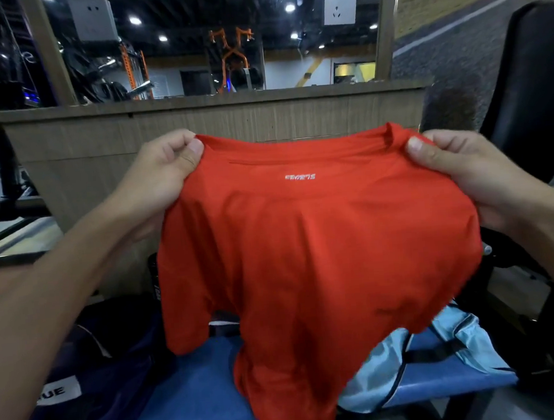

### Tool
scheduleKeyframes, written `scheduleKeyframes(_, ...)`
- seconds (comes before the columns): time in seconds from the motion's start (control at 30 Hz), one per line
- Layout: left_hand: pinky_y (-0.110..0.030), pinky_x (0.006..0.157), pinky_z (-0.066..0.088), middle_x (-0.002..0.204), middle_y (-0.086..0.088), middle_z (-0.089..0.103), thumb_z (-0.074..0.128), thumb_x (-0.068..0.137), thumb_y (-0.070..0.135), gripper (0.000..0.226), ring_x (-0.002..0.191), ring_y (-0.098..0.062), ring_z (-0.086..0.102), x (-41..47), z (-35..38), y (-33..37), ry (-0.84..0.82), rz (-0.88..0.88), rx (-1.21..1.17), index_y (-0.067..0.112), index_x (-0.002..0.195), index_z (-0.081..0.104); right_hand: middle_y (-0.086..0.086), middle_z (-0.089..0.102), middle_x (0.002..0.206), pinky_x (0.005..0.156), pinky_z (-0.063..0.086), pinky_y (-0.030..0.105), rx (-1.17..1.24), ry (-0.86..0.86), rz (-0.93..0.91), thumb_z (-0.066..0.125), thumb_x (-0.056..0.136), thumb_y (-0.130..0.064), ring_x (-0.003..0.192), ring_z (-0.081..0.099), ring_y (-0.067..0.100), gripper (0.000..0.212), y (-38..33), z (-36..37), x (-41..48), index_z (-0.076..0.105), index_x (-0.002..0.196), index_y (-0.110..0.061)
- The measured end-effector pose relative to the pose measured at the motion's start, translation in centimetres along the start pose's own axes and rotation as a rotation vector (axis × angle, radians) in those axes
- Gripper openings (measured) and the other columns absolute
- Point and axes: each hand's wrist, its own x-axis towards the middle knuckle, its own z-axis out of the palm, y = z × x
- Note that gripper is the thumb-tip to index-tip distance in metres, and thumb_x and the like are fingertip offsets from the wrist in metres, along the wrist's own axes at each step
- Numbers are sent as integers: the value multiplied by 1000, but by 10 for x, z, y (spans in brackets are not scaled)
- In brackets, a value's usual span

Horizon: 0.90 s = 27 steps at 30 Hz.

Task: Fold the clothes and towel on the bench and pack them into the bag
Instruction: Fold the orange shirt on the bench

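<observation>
This is a gym. A big wall mirror (190, 51) reflects orange lifting racks (233, 59), dark machines and rows of ceiling spotlights (135, 20). In front lies a blue padded bench (197, 391), with a black padded backrest (531, 90) to the right. The speckled rubber floor (455, 53) carries a painted white line (472, 15).

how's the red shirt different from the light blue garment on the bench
The red shirt is red with small white lettering; the light blue garment has black trim. The red shirt hangs spread, pinched by the left hand and right hand; the light blue garment lies crumpled on the bench. Neither is folded.
</observation>
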Motion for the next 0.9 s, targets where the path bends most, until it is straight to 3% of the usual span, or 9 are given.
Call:
scheduleKeyframes(0.1, -30, 63, 33, 77, -6, 48, 47, 104, 21, 24, 69, -12, 42, 3, -2, -7, -84, 54, 263, 9, 85, 56, 6, 60, 73, 54, 47, 19, -26, 7, 49, 76, 72, -41, 62, 52, 12, 34, 10, 2, -1, 61, 81, -12)
scheduleKeyframes(0.2, -29, 66, 35, 78, -4, 53, 46, 105, 17, 21, 70, -7, 45, -3, -1, -17, -127, 46, 397, 8, 90, 58, 5, 54, 69, 51, 41, 18, -26, -7, 57, 80, 70, -43, 57, 48, 8, 35, 19, -3, -3, 57, 71, -17)
scheduleKeyframes(0.3, -19, 67, 45, 77, 9, 69, 56, 100, 24, 8, 68, -1, 58, -10, 3, -20, -134, -31, 338, 21, 99, 64, 5, 54, 67, 50, 42, 20, -6, -43, 72, 84, 66, -46, 55, 49, 9, 40, 23, -4, -5, 55, 67, -18)
scheduleKeyframes(0.37, -10, 66, 49, 77, 13, 75, 71, 82, 37, 27, 70, 4, 66, -14, 2, -19, -174, -129, 285, 21, 102, 66, 3, 56, 65, 49, 43, 19, 1, -15, 56, 86, 60, -49, 53, 50, 8, 45, 22, -4, -6, 55, 68, -18)
scheduleKeyframes(0.43, -11, 65, 52, 80, 10, 76, 76, 68, 38, 38, 72, 2, 69, -16, -3, -19, -224, -179, 267, 15, 96, 69, 2, 59, 65, 49, 44, 17, 0, 31, 42, 84, 60, -44, 52, 52, 6, 41, 16, -5, -7, 57, 71, -15)
scheduleKeyframes(0.57, -13, 45, 39, 52, 8, 61, 77, 79, 23, 24, 48, 2, 49, -14, -6, -19, -159, -147, 279, 8, 70, 61, -1, 65, 65, 50, 49, 15, 20, 41, 59, 74, 63, -35, 53, 57, 5, 25, 5, -8, -7, 65, 73, -14)
scheduleKeyframes(0.7, -20, 56, 47, 69, -3, 71, 70, 84, 25, 20, 62, -8, 59, -16, -3, -19, -125, -139, 139, 7, 76, 72, -2, 62, 62, 47, 45, 14, -7, 36, 71, 73, 65, -34, 50, 53, 4, 22, 5, -11, -10, 61, 68, -16)
scheduleKeyframes(0.8, -20, 63, 51, 81, -7, 71, 67, 83, 51, 45, 71, -10, 61, -20, -9, -19, -242, -106, 46, 7, 90, 74, -2, 54, 61, 47, 41, 15, 44, -13, 78, 68, 72, -31, 49, 47, 4, 24, 2, -21, -17, 51, 68, -16)
scheduleKeyframes(0.9, -25, 62, 49, 81, -13, 66, 68, 75, 70, 72, 70, -18, 57, -17, -17, -14, -327, -106, 19, 0, 92, 68, -2, 53, 60, 46, 42, 14, 41, -37, 110, 65, 76, -35, 48, 47, 3, 27, -1, -30, -21, 47, 69, -17)
